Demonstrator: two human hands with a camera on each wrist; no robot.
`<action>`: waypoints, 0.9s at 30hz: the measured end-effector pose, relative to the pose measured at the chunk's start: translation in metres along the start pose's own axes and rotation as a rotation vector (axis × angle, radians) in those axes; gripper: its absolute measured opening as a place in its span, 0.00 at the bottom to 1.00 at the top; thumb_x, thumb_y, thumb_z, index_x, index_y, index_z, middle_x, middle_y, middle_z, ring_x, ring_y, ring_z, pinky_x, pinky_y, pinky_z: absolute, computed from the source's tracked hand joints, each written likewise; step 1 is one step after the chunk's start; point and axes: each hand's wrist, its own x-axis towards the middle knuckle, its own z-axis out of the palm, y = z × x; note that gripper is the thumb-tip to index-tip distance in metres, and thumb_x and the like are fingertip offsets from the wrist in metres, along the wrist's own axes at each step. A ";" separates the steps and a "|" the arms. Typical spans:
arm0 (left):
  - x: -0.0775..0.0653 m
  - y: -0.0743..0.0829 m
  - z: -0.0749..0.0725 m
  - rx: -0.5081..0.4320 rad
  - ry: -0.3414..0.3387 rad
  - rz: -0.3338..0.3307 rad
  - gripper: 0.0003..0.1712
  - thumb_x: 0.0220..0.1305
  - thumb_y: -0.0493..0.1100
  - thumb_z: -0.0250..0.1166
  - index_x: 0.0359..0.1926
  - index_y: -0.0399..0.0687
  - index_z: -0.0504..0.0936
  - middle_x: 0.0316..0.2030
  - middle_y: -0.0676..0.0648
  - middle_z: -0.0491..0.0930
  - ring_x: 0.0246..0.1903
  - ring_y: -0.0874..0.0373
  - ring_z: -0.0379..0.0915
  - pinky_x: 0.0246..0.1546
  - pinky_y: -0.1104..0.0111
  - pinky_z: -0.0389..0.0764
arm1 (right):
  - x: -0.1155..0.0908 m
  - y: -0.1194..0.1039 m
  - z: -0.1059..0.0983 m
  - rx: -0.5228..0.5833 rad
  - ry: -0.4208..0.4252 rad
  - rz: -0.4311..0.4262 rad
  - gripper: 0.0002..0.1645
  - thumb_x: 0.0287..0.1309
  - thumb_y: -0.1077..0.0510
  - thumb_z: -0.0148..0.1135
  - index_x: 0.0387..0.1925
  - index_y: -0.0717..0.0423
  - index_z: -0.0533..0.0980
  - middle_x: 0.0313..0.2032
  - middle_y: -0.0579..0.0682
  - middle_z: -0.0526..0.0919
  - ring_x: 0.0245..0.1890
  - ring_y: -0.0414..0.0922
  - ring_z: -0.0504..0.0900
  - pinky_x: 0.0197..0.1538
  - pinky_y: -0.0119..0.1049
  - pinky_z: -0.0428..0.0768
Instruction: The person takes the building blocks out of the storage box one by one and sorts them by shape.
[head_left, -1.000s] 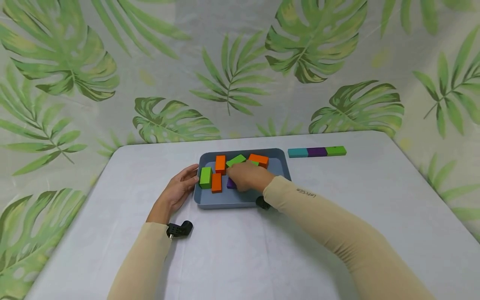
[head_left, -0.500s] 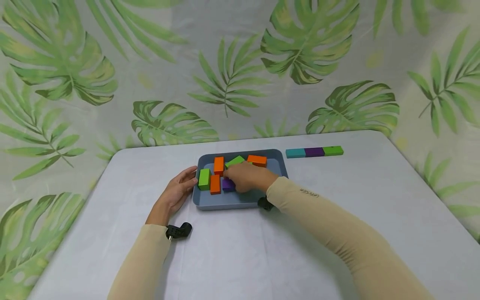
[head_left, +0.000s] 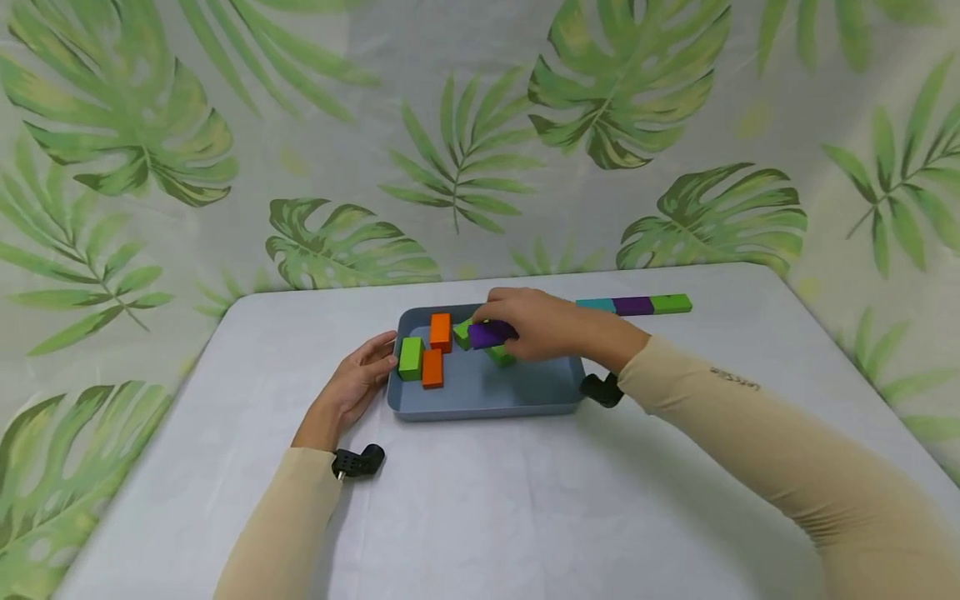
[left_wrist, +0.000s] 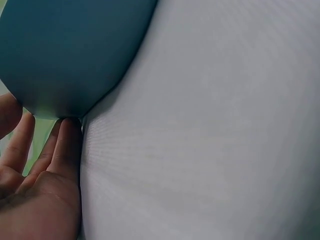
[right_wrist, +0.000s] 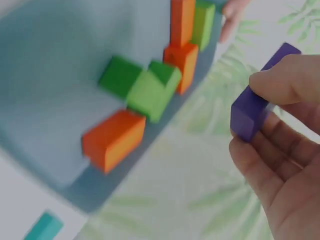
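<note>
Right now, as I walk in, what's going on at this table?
A person is handling colored blocks. The right hand pinches a purple block in the air, clear of the blue-gray tray. The left hand touches the tray's left side. Orange blocks and green blocks lie in the tray; a teal, purple and green row lies to its right.

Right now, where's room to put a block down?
In the blue tray, the near right part is bare, right of the nearest orange block. The white tablecloth in front of the tray, between the left sleeve and right sleeve, is bare too. Green blocks and orange blocks crowd the tray's left end and far side.
</note>
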 end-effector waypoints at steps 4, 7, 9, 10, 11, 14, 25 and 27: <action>0.002 0.003 -0.002 0.010 -0.004 0.002 0.36 0.73 0.35 0.54 0.78 0.49 0.54 0.79 0.44 0.49 0.78 0.50 0.47 0.79 0.58 0.50 | -0.024 0.015 -0.017 -0.012 0.047 0.023 0.26 0.55 0.68 0.59 0.57 0.55 0.79 0.49 0.53 0.81 0.46 0.49 0.79 0.51 0.44 0.82; 0.002 0.003 -0.003 0.015 -0.004 0.002 0.36 0.73 0.35 0.54 0.78 0.49 0.53 0.79 0.44 0.49 0.78 0.51 0.46 0.80 0.58 0.49 | -0.037 0.029 -0.025 -0.015 0.050 0.060 0.26 0.54 0.68 0.59 0.57 0.56 0.79 0.49 0.54 0.81 0.45 0.49 0.79 0.50 0.45 0.82; 0.002 0.002 -0.003 0.015 -0.003 -0.003 0.36 0.73 0.35 0.53 0.78 0.50 0.53 0.79 0.44 0.48 0.78 0.51 0.46 0.80 0.58 0.49 | -0.046 0.039 -0.027 -0.013 0.063 0.086 0.27 0.54 0.69 0.59 0.58 0.57 0.78 0.48 0.54 0.81 0.44 0.49 0.79 0.49 0.45 0.80; 0.002 0.001 -0.004 0.015 -0.003 -0.004 0.36 0.73 0.35 0.53 0.78 0.50 0.53 0.79 0.44 0.48 0.78 0.51 0.46 0.80 0.58 0.49 | -0.051 0.045 -0.026 -0.013 0.079 0.095 0.27 0.54 0.68 0.59 0.57 0.57 0.78 0.47 0.54 0.81 0.43 0.48 0.78 0.48 0.45 0.80; 0.002 0.001 -0.004 0.017 -0.003 -0.006 0.36 0.74 0.35 0.53 0.78 0.50 0.53 0.79 0.44 0.48 0.78 0.51 0.46 0.80 0.58 0.49 | -0.056 0.051 -0.025 -0.014 0.096 0.107 0.26 0.55 0.68 0.59 0.57 0.57 0.78 0.47 0.54 0.81 0.42 0.48 0.78 0.47 0.45 0.79; 0.001 0.000 -0.004 0.019 -0.010 -0.006 0.36 0.74 0.36 0.54 0.78 0.50 0.52 0.79 0.44 0.48 0.78 0.51 0.45 0.80 0.58 0.49 | -0.072 0.070 -0.017 -0.009 0.138 0.153 0.25 0.55 0.67 0.61 0.57 0.57 0.79 0.45 0.55 0.81 0.39 0.47 0.77 0.43 0.43 0.78; 0.002 -0.002 -0.002 0.023 -0.007 -0.016 0.36 0.74 0.37 0.54 0.78 0.52 0.54 0.79 0.46 0.48 0.78 0.52 0.46 0.80 0.58 0.49 | -0.115 0.125 0.011 -0.002 0.133 0.279 0.26 0.52 0.67 0.63 0.56 0.64 0.78 0.44 0.59 0.81 0.36 0.47 0.75 0.39 0.40 0.76; 0.002 -0.002 -0.002 0.011 -0.004 -0.012 0.36 0.73 0.36 0.54 0.78 0.51 0.54 0.79 0.45 0.48 0.78 0.52 0.46 0.80 0.58 0.49 | -0.118 0.131 0.016 0.006 0.126 0.294 0.26 0.52 0.67 0.63 0.56 0.65 0.78 0.45 0.61 0.81 0.37 0.48 0.76 0.40 0.41 0.77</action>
